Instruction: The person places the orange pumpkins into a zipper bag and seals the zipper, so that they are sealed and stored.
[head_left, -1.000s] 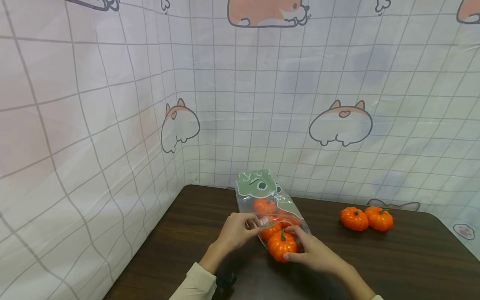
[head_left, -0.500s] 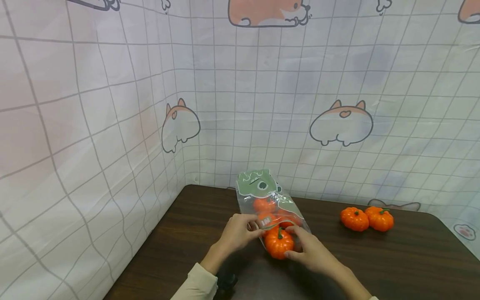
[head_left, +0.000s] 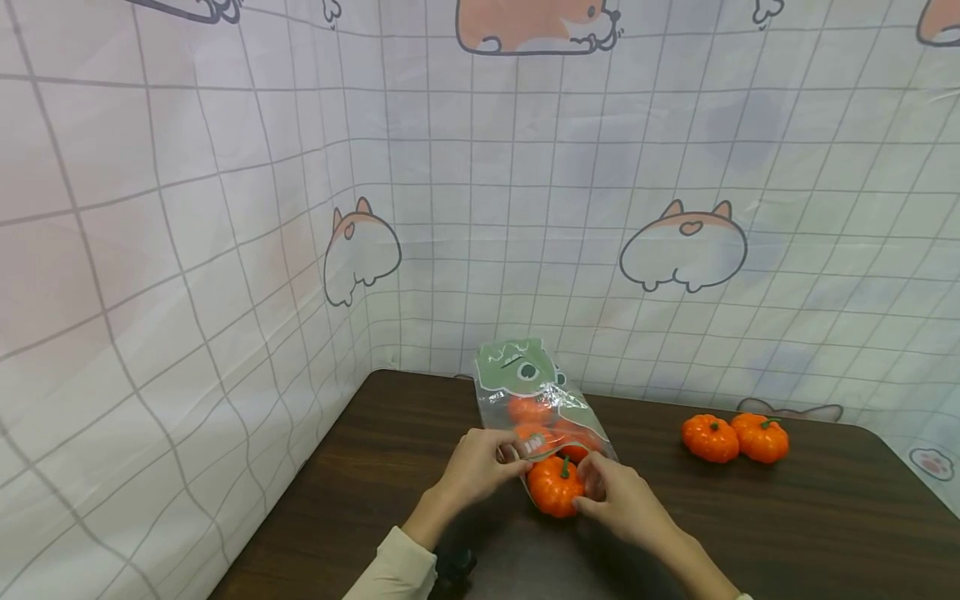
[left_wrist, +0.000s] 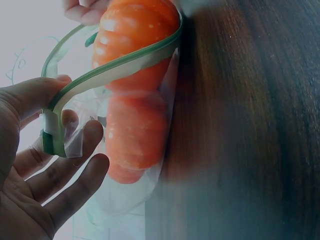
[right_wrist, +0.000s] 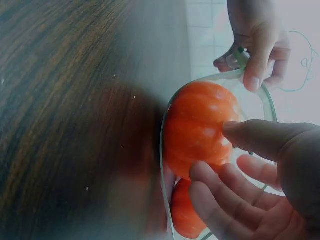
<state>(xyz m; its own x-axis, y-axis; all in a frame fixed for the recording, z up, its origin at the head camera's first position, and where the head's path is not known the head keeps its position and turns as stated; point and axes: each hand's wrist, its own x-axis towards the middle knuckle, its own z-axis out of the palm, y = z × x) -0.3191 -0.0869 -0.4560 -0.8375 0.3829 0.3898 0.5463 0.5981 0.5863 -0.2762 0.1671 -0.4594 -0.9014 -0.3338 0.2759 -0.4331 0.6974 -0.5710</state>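
Observation:
A clear zip bag with a green cartoon print lies on the table, its mouth facing me. My left hand pinches the green zip edge at the left corner of the mouth. Just inside that mouth sits an orange toy pumpkin with a green stem. My right hand is at the pumpkin's right side; in the right wrist view its thumb touches the pumpkin, and the other fingers are extended beside it. Several more pumpkins lie deeper in the bag, partly hidden by print and glare.
Two more orange pumpkins stand side by side at the back right of the dark wooden table. A small black object is near my left sleeve. Printed grid cloth hangs behind and at the left.
The pumpkin at the mouth has shifted slightly left and farther into the bag. My right hand followed it, and its fingers have drawn back from the pumpkin's top. My left hand stays at the bag edge.

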